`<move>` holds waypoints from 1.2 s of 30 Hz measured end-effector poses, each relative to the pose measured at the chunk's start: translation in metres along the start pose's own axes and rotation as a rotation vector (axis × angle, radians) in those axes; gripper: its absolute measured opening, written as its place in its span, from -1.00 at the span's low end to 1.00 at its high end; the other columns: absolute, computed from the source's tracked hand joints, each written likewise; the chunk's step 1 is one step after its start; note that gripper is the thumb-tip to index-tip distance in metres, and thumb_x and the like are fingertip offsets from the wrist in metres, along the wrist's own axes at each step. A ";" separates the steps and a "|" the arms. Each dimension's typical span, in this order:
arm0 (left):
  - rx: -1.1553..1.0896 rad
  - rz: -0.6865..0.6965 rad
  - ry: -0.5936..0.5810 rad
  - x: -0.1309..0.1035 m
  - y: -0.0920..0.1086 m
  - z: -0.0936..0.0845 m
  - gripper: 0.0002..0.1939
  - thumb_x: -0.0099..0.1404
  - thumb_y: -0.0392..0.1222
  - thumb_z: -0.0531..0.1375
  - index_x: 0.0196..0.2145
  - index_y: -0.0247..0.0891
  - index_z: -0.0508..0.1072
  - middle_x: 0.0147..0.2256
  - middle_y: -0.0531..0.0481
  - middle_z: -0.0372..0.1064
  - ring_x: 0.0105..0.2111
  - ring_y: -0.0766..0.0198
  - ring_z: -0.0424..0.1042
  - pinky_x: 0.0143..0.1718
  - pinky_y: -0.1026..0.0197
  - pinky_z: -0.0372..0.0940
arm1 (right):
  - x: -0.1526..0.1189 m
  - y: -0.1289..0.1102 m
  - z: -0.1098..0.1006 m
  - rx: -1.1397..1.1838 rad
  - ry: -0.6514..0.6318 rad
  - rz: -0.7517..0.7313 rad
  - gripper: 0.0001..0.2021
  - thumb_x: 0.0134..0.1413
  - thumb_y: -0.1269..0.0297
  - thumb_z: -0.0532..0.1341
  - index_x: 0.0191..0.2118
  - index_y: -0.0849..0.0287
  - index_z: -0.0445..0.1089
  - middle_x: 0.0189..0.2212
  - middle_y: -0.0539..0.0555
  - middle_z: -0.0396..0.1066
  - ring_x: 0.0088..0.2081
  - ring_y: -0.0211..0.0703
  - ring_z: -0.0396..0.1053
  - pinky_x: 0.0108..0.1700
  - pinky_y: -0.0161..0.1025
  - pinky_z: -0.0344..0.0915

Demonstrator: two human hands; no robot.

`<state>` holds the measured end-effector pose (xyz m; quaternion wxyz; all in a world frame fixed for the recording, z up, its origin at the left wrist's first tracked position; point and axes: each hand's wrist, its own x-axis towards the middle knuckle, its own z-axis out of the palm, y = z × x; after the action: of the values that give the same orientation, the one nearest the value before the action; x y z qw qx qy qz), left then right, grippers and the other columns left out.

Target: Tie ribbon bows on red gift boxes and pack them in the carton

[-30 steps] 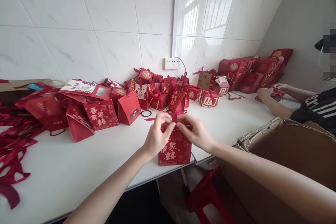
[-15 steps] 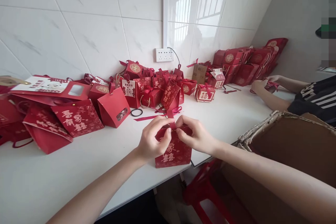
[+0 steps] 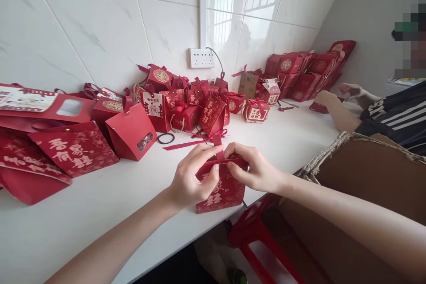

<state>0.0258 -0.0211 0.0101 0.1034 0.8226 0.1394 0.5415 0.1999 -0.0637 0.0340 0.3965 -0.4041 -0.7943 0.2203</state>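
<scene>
A red gift box (image 3: 223,191) with pale printed characters stands upright at the table's front edge, a ribbon loop (image 3: 220,151) rising from its top. My left hand (image 3: 195,176) pinches the top edge beside the ribbon, thumb in front and fingers behind. On the other side of the ribbon, my right hand (image 3: 254,167) grips the same top edge between thumb and fingers. Behind the hands, a loose red ribbon (image 3: 181,145) and a black ring (image 3: 165,138) lie on the white table (image 3: 146,213).
Red boxes (image 3: 184,117) crowd the back of the table, with more at the left (image 3: 78,151) and a stack (image 3: 296,75) at the far right. A co-worker's hands (image 3: 328,102) hold a red item. An open cardboard carton (image 3: 369,164) and a red stool (image 3: 256,239) stand at the front right.
The view has shifted slightly, so the background sits further left and higher. My right hand has moved a little away from the ribbon along the box top; my left stays at the top edge.
</scene>
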 end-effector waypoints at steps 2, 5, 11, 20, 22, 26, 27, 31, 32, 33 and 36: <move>-0.015 -0.003 -0.008 0.001 0.000 0.000 -0.59 0.19 -0.40 0.10 0.00 -0.20 0.35 -0.26 -0.04 0.38 -0.25 0.27 0.39 -0.22 0.22 0.37 | 0.000 0.000 -0.001 0.000 -0.007 0.001 -0.94 0.01 0.42 0.05 -0.34 0.20 0.23 -0.53 -0.05 0.24 -0.52 -0.37 0.12 -0.49 -0.41 0.14; -0.032 -0.023 -0.021 0.001 0.000 -0.001 -0.60 0.19 -0.41 0.10 -0.01 -0.20 0.35 -0.27 -0.03 0.37 -0.26 0.28 0.39 -0.22 0.23 0.36 | -0.001 0.001 -0.001 -0.001 0.002 -0.014 -0.92 0.03 0.41 0.05 -0.33 0.21 0.25 -0.51 -0.05 0.26 -0.53 -0.39 0.13 -0.49 -0.41 0.15; -0.103 -0.140 -0.029 -0.002 0.001 -0.001 -0.66 0.19 -0.36 0.11 -0.06 -0.19 0.34 -0.26 -0.03 0.38 -0.29 0.28 0.41 -0.24 0.22 0.38 | 0.000 0.001 0.001 -0.027 0.025 0.002 -0.91 0.02 0.41 0.04 -0.34 0.20 0.26 -0.49 -0.04 0.30 -0.52 -0.37 0.17 -0.48 -0.41 0.17; -0.378 -0.370 0.033 -0.002 0.002 0.003 -0.56 0.13 -0.35 0.18 -0.05 -0.16 0.15 -0.41 0.07 0.35 -0.38 0.32 0.42 -0.28 0.22 0.39 | 0.000 -0.001 0.000 -0.040 0.003 -0.001 -0.90 0.03 0.41 0.05 -0.31 0.20 0.27 -0.47 -0.02 0.32 -0.49 -0.35 0.19 -0.46 -0.41 0.18; -0.359 -0.376 0.021 -0.003 0.003 0.003 -0.59 0.13 -0.35 0.18 -0.08 -0.17 0.16 -0.39 0.06 0.37 -0.38 0.32 0.43 -0.29 0.22 0.39 | 0.000 -0.001 0.000 -0.041 0.005 -0.009 -0.91 0.03 0.40 0.05 -0.32 0.20 0.27 -0.46 -0.01 0.33 -0.48 -0.34 0.21 -0.44 -0.40 0.18; -0.324 -0.369 0.031 -0.007 0.003 0.004 -0.71 0.14 -0.33 0.17 -0.19 -0.18 0.20 -0.37 0.03 0.37 -0.40 0.32 0.43 -0.36 0.26 0.38 | -0.001 0.000 0.000 -0.043 -0.008 0.019 -0.92 0.03 0.40 0.06 -0.33 0.20 0.27 -0.47 -0.01 0.33 -0.49 -0.33 0.20 -0.43 -0.38 0.18; -0.303 -0.359 0.044 -0.008 0.003 0.004 -0.75 0.15 -0.31 0.17 -0.22 -0.18 0.21 -0.38 0.03 0.37 -0.41 0.32 0.42 -0.37 0.27 0.38 | -0.001 0.001 0.000 -0.041 -0.009 0.023 -0.92 0.04 0.40 0.06 -0.33 0.20 0.27 -0.48 -0.02 0.32 -0.50 -0.33 0.19 -0.44 -0.38 0.18; -0.182 -0.193 0.053 -0.008 0.002 0.003 -0.89 0.18 -0.35 0.15 -0.33 -0.21 0.27 -0.36 0.01 0.35 -0.39 0.33 0.40 -0.37 0.28 0.35 | -0.002 0.002 0.002 -0.033 0.003 0.021 -0.95 0.04 0.39 0.06 -0.35 0.19 0.25 -0.52 -0.04 0.26 -0.52 -0.34 0.15 -0.45 -0.38 0.15; -0.159 -0.136 0.043 -0.007 0.002 0.003 -0.90 0.19 -0.37 0.13 -0.34 -0.22 0.30 -0.36 0.00 0.35 -0.37 0.33 0.40 -0.35 0.28 0.35 | -0.002 0.002 0.002 -0.035 0.008 0.020 -0.96 0.04 0.40 0.06 -0.36 0.18 0.24 -0.53 -0.05 0.25 -0.52 -0.35 0.14 -0.45 -0.38 0.14; -0.143 -0.092 0.032 -0.006 0.002 0.002 -0.90 0.19 -0.40 0.12 -0.35 -0.23 0.32 -0.36 -0.01 0.35 -0.35 0.32 0.39 -0.33 0.27 0.34 | -0.002 0.002 0.002 -0.038 0.012 0.018 -0.97 0.04 0.40 0.06 -0.38 0.18 0.23 -0.54 -0.06 0.23 -0.53 -0.35 0.12 -0.46 -0.38 0.14; -0.127 -0.062 0.026 -0.003 0.002 0.001 -0.87 0.19 -0.42 0.12 -0.32 -0.25 0.37 -0.35 -0.02 0.36 -0.32 0.31 0.39 -0.29 0.25 0.34 | -0.002 0.002 0.003 -0.041 0.023 0.000 -0.97 0.03 0.42 0.07 -0.40 0.18 0.19 -0.56 -0.09 0.18 -0.55 -0.38 0.08 -0.49 -0.40 0.10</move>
<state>0.0260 -0.0236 0.0081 0.1702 0.8026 0.1318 0.5563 0.1994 -0.0641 0.0303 0.3970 -0.4148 -0.7941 0.1995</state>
